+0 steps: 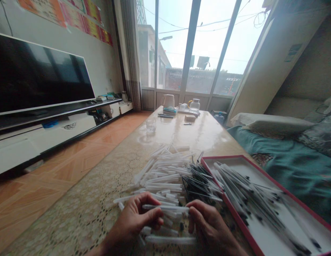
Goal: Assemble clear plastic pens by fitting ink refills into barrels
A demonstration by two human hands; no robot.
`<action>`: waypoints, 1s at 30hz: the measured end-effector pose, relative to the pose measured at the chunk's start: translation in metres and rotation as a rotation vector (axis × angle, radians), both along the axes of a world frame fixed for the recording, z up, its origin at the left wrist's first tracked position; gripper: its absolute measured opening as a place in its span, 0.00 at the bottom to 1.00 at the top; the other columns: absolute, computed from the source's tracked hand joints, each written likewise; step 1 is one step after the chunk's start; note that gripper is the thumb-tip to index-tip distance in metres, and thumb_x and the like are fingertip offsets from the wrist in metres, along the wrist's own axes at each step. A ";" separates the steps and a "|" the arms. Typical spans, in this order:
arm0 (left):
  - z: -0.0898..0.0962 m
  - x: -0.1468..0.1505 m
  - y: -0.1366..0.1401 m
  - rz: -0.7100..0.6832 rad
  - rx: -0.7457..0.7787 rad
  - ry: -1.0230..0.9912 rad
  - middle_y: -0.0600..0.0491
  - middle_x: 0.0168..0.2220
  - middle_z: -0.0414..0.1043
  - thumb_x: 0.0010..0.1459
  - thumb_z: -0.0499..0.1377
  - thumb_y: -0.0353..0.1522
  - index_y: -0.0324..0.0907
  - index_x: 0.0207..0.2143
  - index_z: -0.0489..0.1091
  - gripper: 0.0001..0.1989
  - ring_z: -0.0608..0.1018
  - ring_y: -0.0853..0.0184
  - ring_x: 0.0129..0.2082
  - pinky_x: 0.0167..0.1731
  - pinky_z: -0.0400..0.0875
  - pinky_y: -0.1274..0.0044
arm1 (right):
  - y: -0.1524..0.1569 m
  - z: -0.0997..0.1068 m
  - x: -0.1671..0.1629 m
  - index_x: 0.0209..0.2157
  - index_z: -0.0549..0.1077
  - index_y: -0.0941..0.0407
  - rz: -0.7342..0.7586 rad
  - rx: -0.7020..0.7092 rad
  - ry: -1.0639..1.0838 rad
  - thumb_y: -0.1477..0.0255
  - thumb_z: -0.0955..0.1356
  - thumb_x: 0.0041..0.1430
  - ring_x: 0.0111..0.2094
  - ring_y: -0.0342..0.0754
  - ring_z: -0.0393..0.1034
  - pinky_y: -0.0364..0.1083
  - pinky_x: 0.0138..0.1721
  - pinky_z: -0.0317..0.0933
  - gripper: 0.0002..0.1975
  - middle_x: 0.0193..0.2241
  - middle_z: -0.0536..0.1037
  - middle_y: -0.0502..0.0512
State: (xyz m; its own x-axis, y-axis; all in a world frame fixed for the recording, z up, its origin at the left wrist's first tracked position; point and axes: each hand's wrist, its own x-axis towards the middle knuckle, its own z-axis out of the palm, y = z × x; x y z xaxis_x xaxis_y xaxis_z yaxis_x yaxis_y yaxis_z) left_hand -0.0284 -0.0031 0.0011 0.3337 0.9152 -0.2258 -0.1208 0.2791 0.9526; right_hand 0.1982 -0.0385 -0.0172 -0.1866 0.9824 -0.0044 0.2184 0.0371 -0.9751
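Observation:
A translucent white pen barrel (172, 208) lies level between my two hands, just above the table. My left hand (140, 215) pinches it near its left end, thumb below and fingers above. At the opposite end, the thumb and fingers of my right hand (206, 225) close on the barrel; whether a refill is inside I cannot make out. Under and beyond my hands is a loose pile of similar white barrels (162, 177). Beside that pile, to the right, sits a heap of thin dark refills (199, 181). A small black piece (182, 226) rests on the table between my hands.
At right, a red-rimmed box (236, 213) holds many pens with black ends. Farther along the patterned table (96, 199) stand a drinking glass (151, 126), a glass jug (194, 105) and a tissue box (169, 110). A teal-covered sofa (288, 156) borders the right side.

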 end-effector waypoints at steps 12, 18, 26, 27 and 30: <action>0.000 -0.001 0.003 0.075 0.015 0.007 0.56 0.18 0.78 0.42 0.72 0.38 0.40 0.27 0.71 0.16 0.79 0.69 0.20 0.22 0.71 0.82 | 0.002 -0.004 0.010 0.44 0.73 0.57 -0.313 0.247 -0.143 0.58 0.64 0.62 0.19 0.45 0.68 0.43 0.21 0.64 0.18 0.27 0.76 0.53; 0.002 0.000 0.001 0.018 0.031 -0.006 0.55 0.19 0.78 0.44 0.71 0.38 0.39 0.28 0.72 0.15 0.79 0.69 0.19 0.22 0.72 0.81 | -0.004 0.002 -0.002 0.36 0.72 0.54 -0.190 0.384 -0.208 0.67 0.65 0.63 0.27 0.46 0.72 0.41 0.28 0.66 0.07 0.28 0.76 0.52; 0.004 -0.009 0.013 0.172 0.033 -0.047 0.55 0.17 0.77 0.38 0.74 0.38 0.39 0.26 0.72 0.17 0.77 0.68 0.18 0.21 0.72 0.80 | 0.005 0.004 0.022 0.40 0.73 0.53 -0.147 0.544 -0.547 0.70 0.59 0.67 0.32 0.48 0.72 0.43 0.33 0.66 0.11 0.33 0.74 0.56; 0.005 -0.012 0.015 0.217 0.043 -0.049 0.56 0.16 0.77 0.37 0.74 0.38 0.39 0.26 0.72 0.17 0.77 0.69 0.17 0.21 0.72 0.80 | 0.006 0.004 0.027 0.39 0.72 0.53 -0.165 0.555 -0.612 0.72 0.58 0.67 0.32 0.48 0.72 0.44 0.33 0.66 0.13 0.33 0.73 0.56; 0.006 -0.024 0.023 0.345 0.122 0.003 0.55 0.19 0.78 0.41 0.72 0.37 0.39 0.28 0.73 0.15 0.78 0.68 0.20 0.23 0.72 0.80 | 0.009 0.004 0.041 0.36 0.71 0.53 -0.266 0.587 -0.781 0.73 0.58 0.65 0.32 0.50 0.71 0.47 0.33 0.65 0.12 0.32 0.72 0.56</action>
State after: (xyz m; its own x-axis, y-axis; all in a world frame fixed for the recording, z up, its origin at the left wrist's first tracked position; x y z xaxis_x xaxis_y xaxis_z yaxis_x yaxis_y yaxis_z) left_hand -0.0520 0.0200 0.0075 0.0002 0.9941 -0.1087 -0.1848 0.1069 0.9770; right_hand 0.2392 -0.0300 -0.0132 -0.1125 0.8777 0.4658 0.8587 0.3217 -0.3988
